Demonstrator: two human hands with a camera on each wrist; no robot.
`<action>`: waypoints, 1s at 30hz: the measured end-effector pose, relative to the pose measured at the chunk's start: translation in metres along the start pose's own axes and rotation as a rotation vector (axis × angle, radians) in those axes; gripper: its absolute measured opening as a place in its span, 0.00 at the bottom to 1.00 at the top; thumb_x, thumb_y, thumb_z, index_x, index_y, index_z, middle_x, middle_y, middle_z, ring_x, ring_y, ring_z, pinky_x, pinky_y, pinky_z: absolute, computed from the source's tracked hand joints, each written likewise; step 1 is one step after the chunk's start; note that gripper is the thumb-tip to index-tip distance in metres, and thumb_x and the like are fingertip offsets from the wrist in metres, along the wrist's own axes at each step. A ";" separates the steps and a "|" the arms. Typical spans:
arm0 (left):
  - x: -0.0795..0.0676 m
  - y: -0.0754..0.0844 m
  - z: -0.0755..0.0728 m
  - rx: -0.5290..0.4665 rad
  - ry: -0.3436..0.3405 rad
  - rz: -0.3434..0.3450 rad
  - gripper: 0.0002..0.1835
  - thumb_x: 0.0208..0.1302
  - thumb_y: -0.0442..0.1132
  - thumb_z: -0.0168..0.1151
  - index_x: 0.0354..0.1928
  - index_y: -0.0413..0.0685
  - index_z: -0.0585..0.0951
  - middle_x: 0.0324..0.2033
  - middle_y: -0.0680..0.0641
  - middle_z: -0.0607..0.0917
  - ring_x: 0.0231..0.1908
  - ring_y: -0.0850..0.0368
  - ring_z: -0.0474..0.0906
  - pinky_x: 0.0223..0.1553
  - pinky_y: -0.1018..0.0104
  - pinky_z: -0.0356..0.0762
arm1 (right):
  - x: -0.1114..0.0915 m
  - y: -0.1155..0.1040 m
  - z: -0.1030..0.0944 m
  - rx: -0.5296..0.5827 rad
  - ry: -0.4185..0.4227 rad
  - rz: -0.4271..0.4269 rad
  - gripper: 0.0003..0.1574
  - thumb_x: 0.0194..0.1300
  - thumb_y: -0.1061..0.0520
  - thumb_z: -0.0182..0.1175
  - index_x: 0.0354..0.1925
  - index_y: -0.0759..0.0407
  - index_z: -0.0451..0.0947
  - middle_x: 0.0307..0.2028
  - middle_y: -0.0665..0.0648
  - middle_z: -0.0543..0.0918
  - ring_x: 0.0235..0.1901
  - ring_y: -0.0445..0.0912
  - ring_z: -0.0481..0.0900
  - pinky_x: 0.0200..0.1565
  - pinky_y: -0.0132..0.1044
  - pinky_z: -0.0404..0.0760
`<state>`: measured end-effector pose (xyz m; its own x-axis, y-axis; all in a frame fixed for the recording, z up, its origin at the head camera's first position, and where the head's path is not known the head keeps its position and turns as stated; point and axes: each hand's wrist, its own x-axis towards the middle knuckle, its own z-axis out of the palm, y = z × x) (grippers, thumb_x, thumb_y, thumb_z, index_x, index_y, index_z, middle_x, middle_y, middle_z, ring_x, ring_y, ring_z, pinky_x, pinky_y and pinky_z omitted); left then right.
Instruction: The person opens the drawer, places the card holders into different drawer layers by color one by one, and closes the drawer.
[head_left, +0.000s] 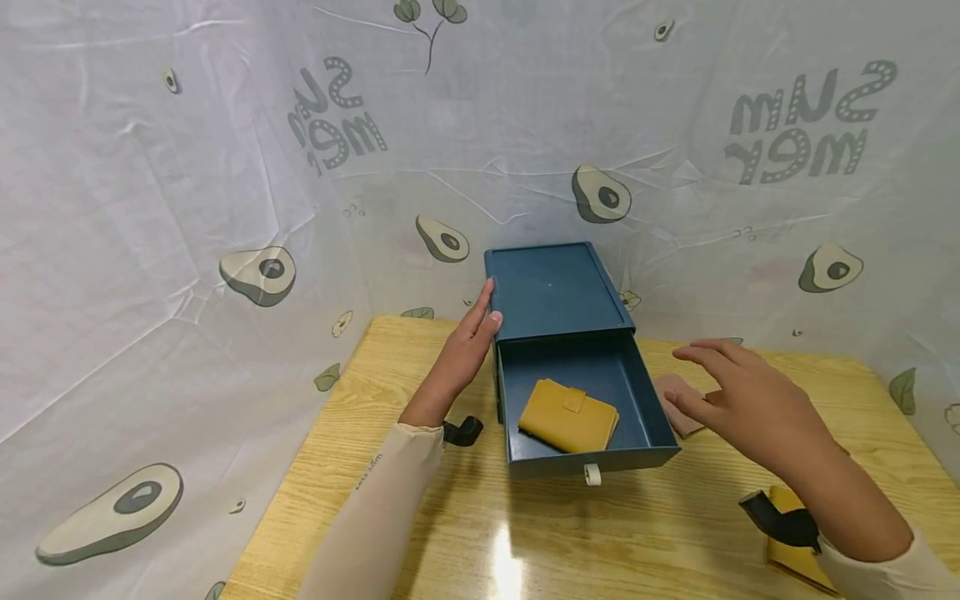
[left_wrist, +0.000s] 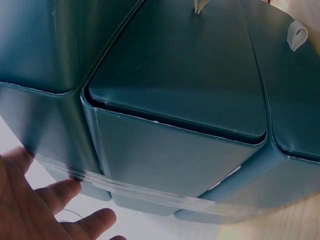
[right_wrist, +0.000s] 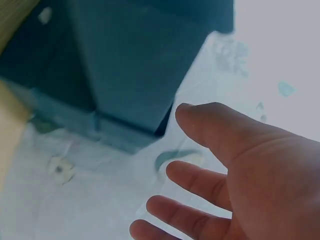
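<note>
A dark blue drawer cabinet (head_left: 555,287) stands against the cloth, its top drawer (head_left: 540,468) pulled out toward me. Inside that drawer lies a mustard-yellow wallet (head_left: 566,421) with a strap closure, turned at an angle. My left hand (head_left: 461,358) rests along the cabinet's left side with straight fingers. To the right of the drawer, my right hand (head_left: 765,408) hovers with fingers spread and bent slightly, holding nothing. In the right wrist view its thumb (right_wrist: 205,120) overlaps the edge of the blue cabinet (right_wrist: 135,65).
A flat pinkish item (head_left: 684,423), partly hidden by the right hand, lies beside the drawer. Another mustard-yellow item (head_left: 795,571) sits under the right wrist. The drawer front has a white pull loop (head_left: 592,475). Avocado-printed cloth (head_left: 465,125) hangs around the wooden table (head_left: 345,433).
</note>
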<state>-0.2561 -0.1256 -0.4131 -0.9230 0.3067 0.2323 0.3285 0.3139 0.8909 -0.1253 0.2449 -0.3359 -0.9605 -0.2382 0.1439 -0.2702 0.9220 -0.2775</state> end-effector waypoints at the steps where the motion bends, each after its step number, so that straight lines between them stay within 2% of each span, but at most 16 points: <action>1: 0.000 0.000 0.000 0.001 0.003 0.000 0.36 0.86 0.65 0.41 0.87 0.79 0.45 0.86 0.61 0.48 0.86 0.52 0.46 0.82 0.39 0.51 | -0.002 0.005 0.001 0.011 -0.012 0.018 0.43 0.77 0.31 0.62 0.76 0.54 0.73 0.74 0.67 0.71 0.54 0.61 0.89 0.46 0.67 0.84; 3: 0.000 0.001 -0.001 0.002 0.010 0.007 0.35 0.86 0.64 0.41 0.88 0.78 0.45 0.86 0.61 0.48 0.86 0.52 0.46 0.82 0.39 0.51 | -0.007 0.016 0.004 0.021 -0.029 0.045 0.44 0.77 0.31 0.62 0.76 0.55 0.73 0.74 0.69 0.71 0.56 0.63 0.88 0.47 0.69 0.83; 5: 0.000 0.001 -0.001 0.002 0.014 0.013 0.35 0.87 0.63 0.41 0.88 0.77 0.45 0.86 0.60 0.48 0.86 0.52 0.45 0.82 0.39 0.50 | -0.012 0.024 0.008 0.011 -0.036 0.068 0.45 0.77 0.30 0.62 0.76 0.57 0.73 0.73 0.70 0.71 0.62 0.67 0.82 0.50 0.72 0.81; 8: 0.000 0.001 -0.001 0.001 0.014 0.016 0.35 0.87 0.61 0.41 0.88 0.76 0.45 0.86 0.61 0.47 0.86 0.53 0.45 0.83 0.41 0.49 | -0.019 0.037 0.018 -0.031 -0.038 0.090 0.46 0.76 0.29 0.61 0.74 0.59 0.75 0.71 0.73 0.73 0.64 0.74 0.75 0.51 0.76 0.78; 14: -0.001 0.008 -0.003 -0.016 -0.030 -0.006 0.35 0.90 0.55 0.40 0.89 0.67 0.43 0.87 0.57 0.44 0.86 0.51 0.41 0.84 0.43 0.46 | -0.035 0.062 0.040 -0.079 -0.087 0.144 0.46 0.73 0.33 0.67 0.72 0.63 0.76 0.68 0.77 0.73 0.59 0.78 0.77 0.46 0.75 0.80; 18: 0.000 0.012 -0.005 -0.015 -0.058 -0.029 0.36 0.90 0.52 0.40 0.89 0.60 0.41 0.87 0.52 0.43 0.86 0.48 0.40 0.83 0.43 0.47 | -0.042 0.080 0.051 -0.063 -0.151 0.194 0.49 0.72 0.31 0.67 0.71 0.67 0.76 0.67 0.80 0.72 0.53 0.76 0.80 0.41 0.71 0.81; 21: 0.001 0.008 -0.003 -0.017 -0.040 -0.025 0.35 0.90 0.53 0.40 0.89 0.64 0.42 0.87 0.54 0.43 0.86 0.50 0.40 0.83 0.43 0.47 | -0.048 0.091 0.059 -0.053 -0.205 0.235 0.52 0.72 0.28 0.66 0.70 0.68 0.75 0.65 0.82 0.71 0.53 0.76 0.79 0.41 0.71 0.80; 26: 0.001 -0.001 0.001 -0.016 0.001 0.005 0.34 0.88 0.60 0.40 0.88 0.74 0.44 0.87 0.60 0.46 0.86 0.53 0.43 0.83 0.42 0.48 | -0.058 0.106 0.074 -0.077 -0.264 0.278 0.53 0.71 0.28 0.66 0.69 0.72 0.75 0.63 0.85 0.71 0.58 0.81 0.73 0.46 0.76 0.77; 30: 0.000 -0.002 0.003 -0.015 0.012 0.021 0.34 0.87 0.62 0.40 0.88 0.77 0.45 0.86 0.62 0.47 0.86 0.54 0.44 0.83 0.40 0.49 | -0.067 0.116 0.085 -0.075 -0.303 0.306 0.55 0.72 0.26 0.65 0.68 0.73 0.75 0.63 0.85 0.72 0.59 0.81 0.71 0.45 0.75 0.78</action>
<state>-0.2566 -0.1237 -0.4157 -0.9183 0.3023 0.2557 0.3449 0.2937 0.8915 -0.0979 0.3418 -0.4583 -0.9748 -0.0187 -0.2223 0.0253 0.9809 -0.1931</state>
